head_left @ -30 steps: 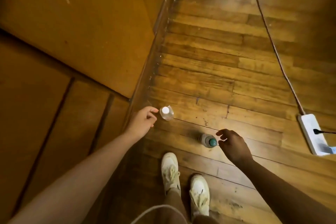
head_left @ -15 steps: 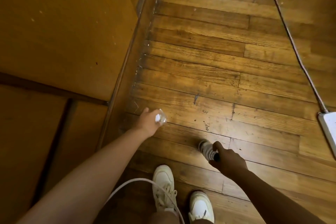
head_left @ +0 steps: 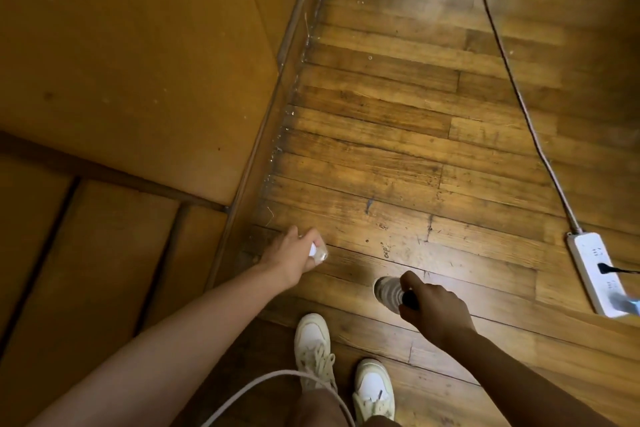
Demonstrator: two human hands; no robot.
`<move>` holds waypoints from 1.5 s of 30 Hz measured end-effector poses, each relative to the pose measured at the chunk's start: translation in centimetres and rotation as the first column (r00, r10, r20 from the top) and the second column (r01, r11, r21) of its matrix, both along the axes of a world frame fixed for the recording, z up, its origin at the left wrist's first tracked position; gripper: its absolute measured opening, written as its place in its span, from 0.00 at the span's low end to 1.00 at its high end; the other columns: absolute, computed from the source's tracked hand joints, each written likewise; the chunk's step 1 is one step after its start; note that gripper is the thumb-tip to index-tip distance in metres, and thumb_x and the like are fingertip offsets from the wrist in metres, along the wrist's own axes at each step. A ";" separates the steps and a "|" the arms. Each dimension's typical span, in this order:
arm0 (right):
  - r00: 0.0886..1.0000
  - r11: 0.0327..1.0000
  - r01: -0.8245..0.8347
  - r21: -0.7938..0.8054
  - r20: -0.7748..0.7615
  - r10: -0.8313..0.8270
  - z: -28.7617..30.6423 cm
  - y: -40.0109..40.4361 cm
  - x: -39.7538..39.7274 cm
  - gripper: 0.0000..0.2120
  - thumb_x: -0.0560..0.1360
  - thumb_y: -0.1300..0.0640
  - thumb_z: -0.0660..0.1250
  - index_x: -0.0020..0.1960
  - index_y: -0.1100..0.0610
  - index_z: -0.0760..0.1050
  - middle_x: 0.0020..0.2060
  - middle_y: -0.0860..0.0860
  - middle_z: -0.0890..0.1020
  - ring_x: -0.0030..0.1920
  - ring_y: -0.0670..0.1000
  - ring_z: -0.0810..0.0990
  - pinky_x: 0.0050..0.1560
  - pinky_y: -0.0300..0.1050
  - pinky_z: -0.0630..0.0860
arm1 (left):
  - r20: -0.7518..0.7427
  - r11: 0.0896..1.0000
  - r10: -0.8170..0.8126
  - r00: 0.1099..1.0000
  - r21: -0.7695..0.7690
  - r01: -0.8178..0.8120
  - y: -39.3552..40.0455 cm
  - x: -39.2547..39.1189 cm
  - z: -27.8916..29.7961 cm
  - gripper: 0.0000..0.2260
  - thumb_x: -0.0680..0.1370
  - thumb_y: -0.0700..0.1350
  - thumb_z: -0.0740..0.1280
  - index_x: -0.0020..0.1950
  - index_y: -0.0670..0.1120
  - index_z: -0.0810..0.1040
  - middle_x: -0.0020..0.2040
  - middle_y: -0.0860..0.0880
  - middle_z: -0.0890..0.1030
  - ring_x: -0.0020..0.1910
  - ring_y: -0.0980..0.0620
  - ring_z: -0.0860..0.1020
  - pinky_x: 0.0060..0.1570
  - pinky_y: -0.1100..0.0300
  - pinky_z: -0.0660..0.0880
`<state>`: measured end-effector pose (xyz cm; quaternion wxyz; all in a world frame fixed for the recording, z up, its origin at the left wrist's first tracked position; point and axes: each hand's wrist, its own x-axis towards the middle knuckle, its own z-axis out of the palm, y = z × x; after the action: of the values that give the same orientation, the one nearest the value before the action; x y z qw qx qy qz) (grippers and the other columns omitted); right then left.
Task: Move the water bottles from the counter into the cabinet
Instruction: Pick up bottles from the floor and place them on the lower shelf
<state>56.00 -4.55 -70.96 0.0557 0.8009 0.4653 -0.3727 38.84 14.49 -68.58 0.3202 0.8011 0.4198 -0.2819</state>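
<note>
My left hand (head_left: 289,258) grips the top of a clear water bottle with a white cap (head_left: 318,252), low over the wooden floor beside the cabinet base. My right hand (head_left: 433,308) grips the neck of a second, ribbed clear bottle (head_left: 388,290); its dark cap is mostly hidden under my fingers. Both bottles point down and away from me, so I see them from the top. The brown wooden cabinet (head_left: 138,73) fills the left of the view, its panels shut as far as I can see.
A white power strip (head_left: 597,274) with a black plug lies on the floor at the right, its cord (head_left: 512,80) running up the frame. My two white shoes (head_left: 313,347) stand below the hands. A thin white cable (head_left: 263,381) loops at the bottom.
One second ago both hands were open next to the bottle caps; now each hand holds its bottle. The view has shifted slightly between frames.
</note>
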 end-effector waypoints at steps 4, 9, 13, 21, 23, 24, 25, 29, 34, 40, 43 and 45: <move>0.999 0.989 -0.051 0.142 -0.011 0.053 8.7 1.4 -0.4 0.11 0.73 0.49 0.63 0.53 0.47 0.64 0.46 0.49 0.81 0.38 0.53 0.73 0.32 0.42 0.62 | 0.066 0.996 -0.076 0.995 0.058 0.073 -0.8 -1.3 9.7 0.13 0.77 0.46 0.62 0.61 0.52 0.65 0.57 0.46 0.69 0.53 0.47 0.71 0.44 0.55 0.68; 0.983 0.925 -0.181 0.334 0.029 0.182 21.9 3.5 -2.0 0.15 0.72 0.47 0.64 0.57 0.47 0.69 0.45 0.49 0.82 0.42 0.56 0.78 0.33 0.42 0.64 | 0.179 0.983 -0.089 0.980 0.173 0.057 -3.0 -4.9 23.4 0.14 0.76 0.47 0.61 0.60 0.53 0.65 0.56 0.47 0.70 0.54 0.47 0.71 0.44 0.55 0.68; 0.955 0.841 -0.271 0.469 0.021 0.296 33.3 5.3 -4.6 0.13 0.70 0.47 0.65 0.54 0.46 0.72 0.43 0.50 0.82 0.42 0.56 0.80 0.36 0.46 0.72 | 0.249 0.957 -0.057 0.967 0.290 -0.018 -5.4 -8.6 34.7 0.12 0.76 0.48 0.61 0.59 0.54 0.64 0.54 0.51 0.70 0.53 0.51 0.70 0.42 0.58 0.63; 0.778 0.540 -0.520 0.662 0.108 0.619 53.4 8.1 -14.2 0.10 0.65 0.44 0.64 0.41 0.49 0.70 0.32 0.47 0.77 0.33 0.52 0.77 0.31 0.45 0.69 | 0.402 0.803 0.106 0.910 0.505 -0.317 -13.4 -20.4 53.6 0.09 0.77 0.49 0.60 0.56 0.57 0.65 0.52 0.57 0.72 0.50 0.57 0.70 0.45 0.59 0.67; 0.714 0.452 -0.546 0.705 0.110 0.691 56.8 8.6 -17.6 0.10 0.65 0.45 0.65 0.41 0.51 0.73 0.32 0.47 0.77 0.33 0.50 0.76 0.31 0.44 0.71 | 0.428 0.742 0.172 0.887 0.536 -0.403 -15.7 -23.8 56.4 0.06 0.75 0.52 0.56 0.51 0.59 0.65 0.45 0.60 0.71 0.45 0.58 0.69 0.41 0.60 0.65; 0.687 0.418 -0.550 0.723 0.106 0.719 58.1 8.8 -19.4 0.09 0.66 0.46 0.66 0.41 0.50 0.73 0.32 0.47 0.77 0.33 0.50 0.76 0.32 0.45 0.71 | 0.444 0.707 0.202 0.873 0.550 -0.444 -16.8 -25.5 57.6 0.05 0.74 0.52 0.55 0.49 0.59 0.64 0.42 0.60 0.71 0.43 0.58 0.69 0.40 0.60 0.65; 0.664 0.393 -0.547 0.739 0.098 0.741 59.3 9.0 -21.3 0.08 0.66 0.47 0.68 0.42 0.49 0.73 0.32 0.47 0.77 0.33 0.50 0.76 0.33 0.45 0.70 | 0.457 0.669 0.236 0.858 0.563 -0.484 -17.8 -27.2 58.5 0.04 0.74 0.52 0.55 0.48 0.59 0.65 0.41 0.59 0.72 0.43 0.57 0.70 0.39 0.58 0.66; 0.543 0.311 -0.552 0.774 0.050 0.838 62.6 9.8 -29.6 0.08 0.68 0.50 0.69 0.35 0.47 0.70 0.27 0.45 0.74 0.30 0.45 0.72 0.30 0.40 0.64 | 0.575 0.473 0.383 0.723 0.550 -0.688 -21.3 -34.6 61.1 0.01 0.77 0.48 0.61 0.48 0.54 0.69 0.43 0.55 0.76 0.43 0.52 0.74 0.42 0.51 0.72; 0.416 0.217 -0.552 0.806 0.040 0.908 63.9 10.3 -40.7 0.05 0.69 0.51 0.70 0.42 0.51 0.76 0.34 0.49 0.77 0.35 0.48 0.74 0.32 0.41 0.65 | 0.657 0.182 0.496 0.568 0.561 -0.808 -23.4 -42.9 62.9 0.07 0.75 0.55 0.57 0.48 0.55 0.71 0.43 0.53 0.77 0.43 0.51 0.74 0.41 0.55 0.70; 0.329 0.159 -0.574 0.803 0.049 0.943 64.4 11.8 -52.9 0.08 0.71 0.51 0.69 0.46 0.55 0.77 0.39 0.50 0.80 0.39 0.49 0.77 0.38 0.42 0.69 | 0.587 0.018 0.613 0.529 0.659 -0.752 -21.4 -52.7 62.5 0.09 0.78 0.52 0.58 0.53 0.50 0.72 0.49 0.49 0.78 0.46 0.49 0.74 0.41 0.57 0.67; 0.299 0.147 -0.594 0.791 0.047 0.953 64.0 12.7 -57.7 0.08 0.72 0.52 0.68 0.48 0.56 0.76 0.42 0.51 0.81 0.42 0.50 0.78 0.43 0.46 0.75 | 0.556 0.011 0.659 0.506 0.665 -0.747 -20.0 -56.9 61.4 0.09 0.79 0.52 0.59 0.54 0.49 0.72 0.50 0.49 0.79 0.44 0.51 0.73 0.41 0.58 0.66; 0.276 0.136 -0.606 0.784 0.047 0.960 63.6 13.4 -60.2 0.08 0.73 0.54 0.68 0.50 0.55 0.75 0.44 0.51 0.80 0.44 0.51 0.78 0.43 0.47 0.74 | 0.549 -0.001 0.690 0.472 0.652 -0.758 -19.3 -59.2 60.8 0.09 0.79 0.52 0.59 0.54 0.49 0.72 0.49 0.49 0.79 0.43 0.52 0.71 0.40 0.58 0.64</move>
<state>-4.21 8.87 -7.39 -0.1586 0.2441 0.9198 -0.2633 -20.34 -4.83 -7.75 -0.0054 0.5161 0.8334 0.1979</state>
